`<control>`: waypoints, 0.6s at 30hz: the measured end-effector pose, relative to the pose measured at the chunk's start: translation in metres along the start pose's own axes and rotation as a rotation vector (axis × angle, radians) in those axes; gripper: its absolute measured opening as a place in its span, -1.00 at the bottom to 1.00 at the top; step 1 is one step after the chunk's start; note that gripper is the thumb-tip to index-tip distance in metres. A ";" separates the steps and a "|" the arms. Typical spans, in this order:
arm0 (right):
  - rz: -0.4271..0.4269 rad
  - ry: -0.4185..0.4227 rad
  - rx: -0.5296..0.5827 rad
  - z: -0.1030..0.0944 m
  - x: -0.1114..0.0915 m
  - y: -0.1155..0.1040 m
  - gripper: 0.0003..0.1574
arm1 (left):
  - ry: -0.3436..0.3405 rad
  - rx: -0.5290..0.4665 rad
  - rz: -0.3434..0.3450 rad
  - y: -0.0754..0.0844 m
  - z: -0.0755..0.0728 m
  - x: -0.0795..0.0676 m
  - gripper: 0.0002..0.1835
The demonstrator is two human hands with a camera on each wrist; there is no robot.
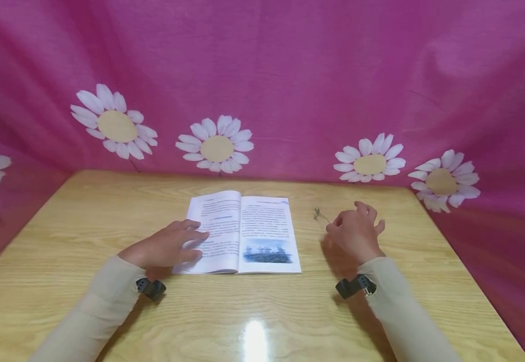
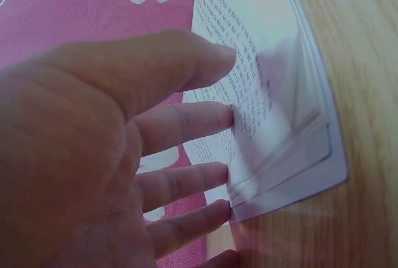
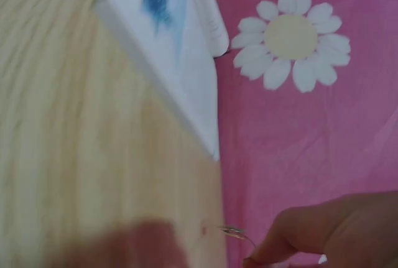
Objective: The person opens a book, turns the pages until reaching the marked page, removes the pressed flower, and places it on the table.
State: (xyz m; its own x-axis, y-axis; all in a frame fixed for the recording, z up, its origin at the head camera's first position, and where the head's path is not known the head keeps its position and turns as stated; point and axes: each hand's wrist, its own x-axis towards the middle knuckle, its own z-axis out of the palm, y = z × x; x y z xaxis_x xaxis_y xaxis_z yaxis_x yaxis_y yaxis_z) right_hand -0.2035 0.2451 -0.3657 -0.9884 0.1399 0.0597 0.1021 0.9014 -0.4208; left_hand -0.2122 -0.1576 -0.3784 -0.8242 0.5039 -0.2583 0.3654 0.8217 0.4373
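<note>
An open book (image 1: pixel 267 221) with printed text lies on the table, a blue picture low on its right page. My left hand (image 1: pixel 167 244) rests its fingertips on the left page. In the left wrist view the fingers of that hand (image 2: pixel 177 125) are spread and fairly straight against the paper. To the right of the book, my right hand (image 1: pixel 357 231) pinches the thin stem of a small green plant sprig (image 1: pixel 318 214) just above the table. The sprig (image 3: pixel 234 232) looks small and blurred in the right wrist view, its tip pointing toward the book side.
The wooden table (image 1: pixel 244 306) has a bright light reflection near its front. A pink cloth (image 1: pixel 289 75) printed with white daisies hangs behind and at both sides. Dark camera straps (image 1: pixel 151 289) sit on both wrists over beige sleeves.
</note>
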 end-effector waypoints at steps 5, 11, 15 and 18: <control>0.060 -0.007 -0.015 0.003 -0.001 0.012 -0.75 | 0.003 0.000 0.010 -0.001 0.000 0.000 -0.37; 0.102 0.000 -0.070 0.007 -0.001 0.019 -0.74 | 0.018 0.012 0.030 -0.003 0.002 0.001 -0.38; 0.121 -0.004 -0.105 0.007 -0.002 0.020 -0.72 | 0.018 0.016 0.036 -0.003 0.002 0.001 -0.39; 0.116 -0.001 -0.123 0.007 -0.003 0.023 -0.71 | 0.017 0.018 0.044 -0.003 0.001 0.002 -0.38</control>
State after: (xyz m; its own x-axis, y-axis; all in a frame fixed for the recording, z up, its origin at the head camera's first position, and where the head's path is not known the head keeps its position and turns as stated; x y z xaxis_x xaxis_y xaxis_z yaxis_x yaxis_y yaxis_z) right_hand -0.1992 0.2624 -0.3822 -0.9692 0.2459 0.0161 0.2289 0.9225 -0.3109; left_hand -0.2146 -0.1586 -0.3806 -0.8146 0.5349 -0.2241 0.4087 0.8037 0.4326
